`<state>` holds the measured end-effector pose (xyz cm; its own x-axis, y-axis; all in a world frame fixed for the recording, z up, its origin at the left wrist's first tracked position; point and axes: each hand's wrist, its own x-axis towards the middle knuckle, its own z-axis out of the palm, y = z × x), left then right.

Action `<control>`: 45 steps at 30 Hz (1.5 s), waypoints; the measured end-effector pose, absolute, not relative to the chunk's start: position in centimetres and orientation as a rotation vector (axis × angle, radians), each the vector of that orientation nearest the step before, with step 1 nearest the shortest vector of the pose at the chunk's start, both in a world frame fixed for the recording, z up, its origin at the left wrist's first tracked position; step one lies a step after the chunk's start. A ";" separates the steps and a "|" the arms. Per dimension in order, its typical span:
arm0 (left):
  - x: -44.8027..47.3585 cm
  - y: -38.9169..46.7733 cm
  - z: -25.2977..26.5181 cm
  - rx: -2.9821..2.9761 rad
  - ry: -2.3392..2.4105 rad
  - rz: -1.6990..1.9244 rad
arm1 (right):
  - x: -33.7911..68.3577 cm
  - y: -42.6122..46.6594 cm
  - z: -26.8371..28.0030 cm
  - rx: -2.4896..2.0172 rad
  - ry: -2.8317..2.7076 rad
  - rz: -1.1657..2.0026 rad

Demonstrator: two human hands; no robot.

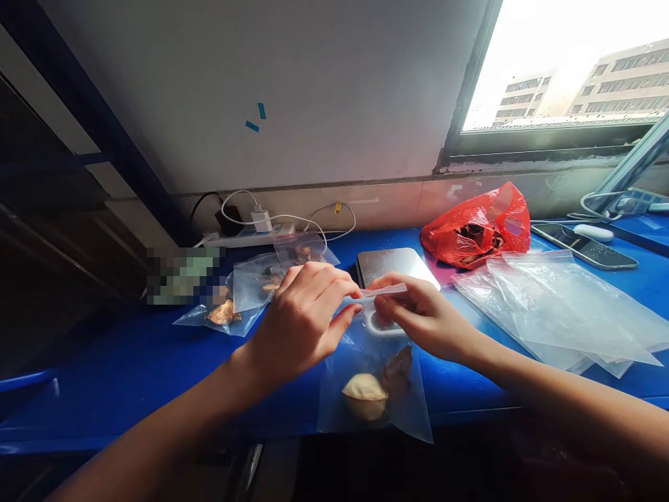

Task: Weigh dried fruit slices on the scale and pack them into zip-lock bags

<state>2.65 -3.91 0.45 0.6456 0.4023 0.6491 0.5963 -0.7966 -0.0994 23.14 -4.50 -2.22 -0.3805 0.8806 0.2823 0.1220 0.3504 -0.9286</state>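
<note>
Both my hands pinch the top edge of a clear zip bag [339, 411] that hangs down in front of the desk's edge. Inside it are a pale, rounded piece [366, 396] and a darker brown piece [398, 368], whose kinds I cannot make out. My left hand [313, 310] grips the left part of the bag's top, fingers closed. On the right part, my right hand [418, 310] has its thumb and fingers closed on the folded rim. Behind the hands lies a flat scale with a metal top [391, 263], its front partly hidden by the bag and my right hand.
Filled clear bags [226, 312] with brown pieces lie left on the blue desk [130, 390]. A red plastic bag [475, 226] with dark pieces sits behind right, near flat clear bags [564, 307] and a phone [585, 245]. A power strip [245, 239] with cables runs along the wall.
</note>
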 end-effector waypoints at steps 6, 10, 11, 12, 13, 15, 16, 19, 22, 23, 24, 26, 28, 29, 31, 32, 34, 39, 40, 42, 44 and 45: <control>2.6 -3.5 0.4 -2.579 -0.855 -0.887 | 23.1 -5.0 -1.7 -0.953 -1.762 1.171; 2.8 -3.7 0.3 -2.601 -0.687 -0.899 | 23.9 -4.8 -0.7 -1.007 -1.834 1.278; 3.0 -3.9 0.3 -2.609 -0.639 -0.902 | 24.1 -4.7 -0.5 -1.029 -1.870 1.297; 3.1 -4.1 0.2 -2.611 -0.604 -0.906 | 24.3 -4.6 -0.3 -1.067 -1.915 1.304; 3.2 -4.2 0.1 -2.610 -0.579 -0.909 | 24.4 -4.6 -0.1 -1.112 -1.964 1.297; 3.4 -4.5 0.0 -2.611 -0.560 -0.913 | 24.6 -4.6 0.2 -1.183 -2.063 1.259; 3.5 -4.6 0.0 -2.614 -0.554 -0.916 | 24.6 -4.7 0.3 -1.195 -2.107 1.230; 3.7 -4.9 0.0 -2.621 -0.527 -0.928 | 24.5 -5.0 0.4 -1.189 -2.203 1.130; 3.8 -4.9 0.0 -2.622 -0.497 -0.893 | 24.2 -5.1 0.1 -1.142 -2.297 1.031; 3.8 -4.9 -0.1 -2.631 -0.486 -0.856 | 24.1 -5.2 0.0 -1.121 -2.330 0.998; 3.8 -4.9 -0.1 -2.642 -0.477 -0.808 | 24.0 -5.2 -0.2 -1.109 -2.363 0.953; 3.8 -4.9 -0.1 -2.662 -0.467 -0.712 | 23.7 -5.1 -0.6 -1.146 -2.401 0.785; 3.8 -4.9 -0.1 -2.673 -0.472 -0.657 | 23.6 -4.8 -1.0 -1.251 -2.376 0.584; 3.8 -4.9 0.0 -2.680 -0.479 -0.650 | 23.5 -4.5 -1.1 -1.301 -2.346 0.524; 3.7 -4.9 0.0 -2.710 -0.506 -0.648 | 23.6 -4.1 -1.2 -1.369 -2.287 0.502; 3.6 -4.7 -0.1 -2.735 -0.529 -0.643 | 23.7 -3.9 -1.2 -1.375 -2.276 0.528; 3.4 -4.3 -0.1 -2.793 -0.587 -0.618 | 23.8 -3.8 -1.3 -1.333 -2.306 0.560; 2.8 -3.2 -0.3 -2.803 -0.715 -0.589 | 23.4 -5.0 -2.0 -1.067 -2.372 0.335; 2.7 -3.1 -0.3 -2.796 -0.733 -0.605 | 23.3 -5.2 -2.1 -1.033 -2.360 0.286; 2.6 -3.1 -0.2 -2.796 -0.780 -0.632 | 23.2 -5.3 -2.3 -1.010 -2.356 0.255; 2.6 -3.0 0.0 -2.815 -0.853 -0.609 | 23.3 -5.2 -2.2 -1.028 -2.368 0.298; 2.5 -2.9 0.1 -2.827 -0.891 -0.582 | 23.4 -5.0 -2.1 -1.040 -2.368 0.330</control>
